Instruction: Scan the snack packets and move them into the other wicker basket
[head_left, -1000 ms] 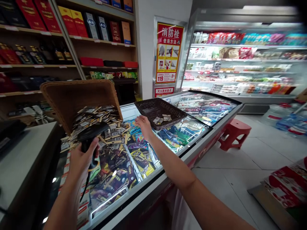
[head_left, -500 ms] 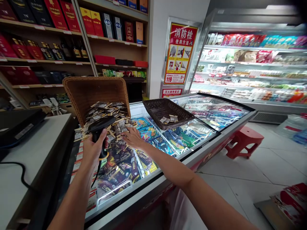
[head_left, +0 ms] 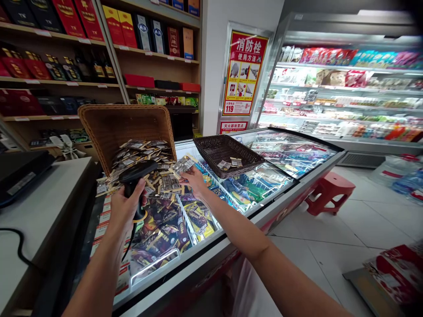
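Observation:
My left hand (head_left: 127, 202) is wrapped around the handle of a black barcode scanner (head_left: 137, 172), its cord hanging down below. Between the fingers of my right hand (head_left: 195, 181) is a small clear packet (head_left: 183, 164) with tan edges, raised above the freezer's glass. Similar packets (head_left: 145, 152) spill in a heap out of a tan wicker basket (head_left: 127, 119) that lies tipped on its side. To the right, a dark brown woven basket (head_left: 211, 147) holds a few packets (head_left: 230, 164).
Under the baskets is a glass-topped freezer (head_left: 158, 268) filled with bagged goods. A white counter (head_left: 49, 207) with a black device stands at the left. A red stool (head_left: 330, 191) and a carton (head_left: 393, 281) are on the floor at right.
My right hand has lifted a packet off the heap and moved slightly right and up with it. The scanner stays in my left hand. The view has shifted a little.

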The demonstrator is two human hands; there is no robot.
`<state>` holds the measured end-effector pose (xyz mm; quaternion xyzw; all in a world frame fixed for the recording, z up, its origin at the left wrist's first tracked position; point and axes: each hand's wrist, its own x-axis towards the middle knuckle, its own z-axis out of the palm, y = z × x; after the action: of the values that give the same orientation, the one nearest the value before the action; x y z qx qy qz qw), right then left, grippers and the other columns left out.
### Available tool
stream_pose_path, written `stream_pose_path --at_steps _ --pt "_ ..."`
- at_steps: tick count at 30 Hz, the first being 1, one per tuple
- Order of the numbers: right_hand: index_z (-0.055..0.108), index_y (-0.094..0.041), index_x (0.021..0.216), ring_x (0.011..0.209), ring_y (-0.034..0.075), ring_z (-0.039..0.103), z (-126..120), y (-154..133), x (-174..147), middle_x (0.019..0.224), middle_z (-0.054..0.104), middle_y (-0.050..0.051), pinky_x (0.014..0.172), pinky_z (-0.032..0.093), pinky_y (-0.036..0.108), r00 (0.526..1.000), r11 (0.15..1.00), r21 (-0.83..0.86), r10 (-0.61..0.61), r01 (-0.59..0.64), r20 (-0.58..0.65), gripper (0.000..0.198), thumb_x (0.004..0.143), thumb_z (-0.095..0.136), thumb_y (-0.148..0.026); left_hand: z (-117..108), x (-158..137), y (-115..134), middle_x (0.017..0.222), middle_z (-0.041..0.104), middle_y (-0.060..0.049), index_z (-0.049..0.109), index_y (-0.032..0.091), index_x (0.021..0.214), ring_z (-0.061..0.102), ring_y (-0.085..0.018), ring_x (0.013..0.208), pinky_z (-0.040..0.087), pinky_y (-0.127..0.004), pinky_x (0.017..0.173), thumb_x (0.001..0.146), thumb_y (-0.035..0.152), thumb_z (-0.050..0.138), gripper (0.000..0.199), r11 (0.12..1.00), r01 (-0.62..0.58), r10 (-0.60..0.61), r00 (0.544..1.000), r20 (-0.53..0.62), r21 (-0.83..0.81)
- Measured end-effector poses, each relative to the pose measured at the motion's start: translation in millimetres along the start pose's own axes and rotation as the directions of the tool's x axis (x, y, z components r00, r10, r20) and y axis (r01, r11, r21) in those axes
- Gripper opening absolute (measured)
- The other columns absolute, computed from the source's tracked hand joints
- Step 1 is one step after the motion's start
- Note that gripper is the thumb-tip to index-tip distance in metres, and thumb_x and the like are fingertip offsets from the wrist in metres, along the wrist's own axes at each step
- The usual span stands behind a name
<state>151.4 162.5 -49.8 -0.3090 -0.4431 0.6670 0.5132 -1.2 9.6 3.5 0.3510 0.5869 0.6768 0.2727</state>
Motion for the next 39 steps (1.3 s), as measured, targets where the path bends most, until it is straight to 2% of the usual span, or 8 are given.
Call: stream_pose_path --at_steps 4,8,12,22,30,36,39 --pt "0.056 -0.023 0.089 0.058 0.012 0.070 -9 -12 3 0.071 0.063 -0.008 0.059 0.060 0.023 0.996 0.998 0.046 -0.035 0.039 -0.087 0.027 0.082 0.080 -0.035 0 -3 -2 0.066 0.064 0.001 0.066 0.017 0.079 0.053 -0.011 0.052 0.039 -0.026 0.047 0.060 0.067 0.097 0.062 0.997 -0.027 0.021 0.997 0.080 0.067" --pt "0.053 -0.024 0.084 0.062 0.016 0.072 -15 -15 4 0.065 0.061 -0.006 0.055 0.055 0.024 0.991 0.998 0.023 -0.050 0.053 -0.123 0.028 0.086 0.072 -0.046 3 -10 -3 0.063 0.062 0.001 0.066 0.018 0.075 0.052 -0.011 0.051 0.037 -0.025 0.048 0.066 0.065 0.093 0.055 0.989 -0.063 0.040 0.985 0.167 0.137" --pt "0.053 -0.025 0.083 0.063 0.018 0.071 -17 -14 4 0.063 0.060 -0.005 0.054 0.052 0.026 0.987 0.998 0.006 -0.060 0.062 -0.148 0.028 0.086 0.069 -0.048 5 -13 -6 0.059 0.060 0.001 0.066 0.018 0.072 0.050 -0.011 0.050 0.035 -0.024 0.049 0.068 0.063 0.091 0.052 0.976 -0.096 0.051 0.974 0.222 0.196" --pt "0.058 -0.024 0.086 0.065 0.019 0.068 -24 -16 5 0.068 0.058 -0.003 0.054 0.054 0.029 0.983 0.999 -0.006 -0.039 0.039 -0.177 0.025 0.087 0.071 -0.046 4 -12 -10 0.058 0.060 -0.001 0.064 0.019 0.071 0.048 -0.013 0.049 0.034 -0.025 0.047 0.069 0.063 0.088 0.050 0.970 -0.111 0.056 0.969 0.242 0.218" --pt "0.057 -0.024 0.083 0.057 0.016 0.065 -22 -15 8 0.063 0.058 -0.004 0.049 0.050 0.025 0.985 0.999 0.024 -0.035 0.039 -0.171 0.027 0.086 0.072 -0.046 2 -15 -4 0.055 0.058 0.000 0.061 0.021 0.068 0.048 -0.014 0.051 0.034 -0.025 0.050 0.072 0.064 0.088 0.051 0.961 -0.116 0.037 0.954 0.298 0.252" --pt "0.058 -0.022 0.077 0.049 0.012 0.057 -18 -17 14 0.061 0.061 -0.004 0.045 0.047 0.022 0.986 0.995 0.090 0.047 -0.033 -0.157 0.024 0.090 0.072 -0.037 -1 -5 -13 0.057 0.060 -0.001 0.066 0.020 0.069 0.051 -0.015 0.053 0.036 -0.027 0.052 0.068 0.071 0.088 0.056 0.954 -0.090 0.026 0.975 0.220 0.287" --pt "0.060 -0.021 0.079 0.055 0.013 0.062 -21 -21 23 0.067 0.067 -0.001 0.053 0.055 0.024 0.982 0.984 0.179 0.025 0.009 -0.186 0.025 0.092 0.074 -0.037 0 -3 -13 0.054 0.059 -0.001 0.065 0.021 0.065 0.049 -0.016 0.050 0.035 -0.027 0.049 0.062 0.077 0.088 0.060 0.952 -0.085 0.021 0.977 0.213 0.295"
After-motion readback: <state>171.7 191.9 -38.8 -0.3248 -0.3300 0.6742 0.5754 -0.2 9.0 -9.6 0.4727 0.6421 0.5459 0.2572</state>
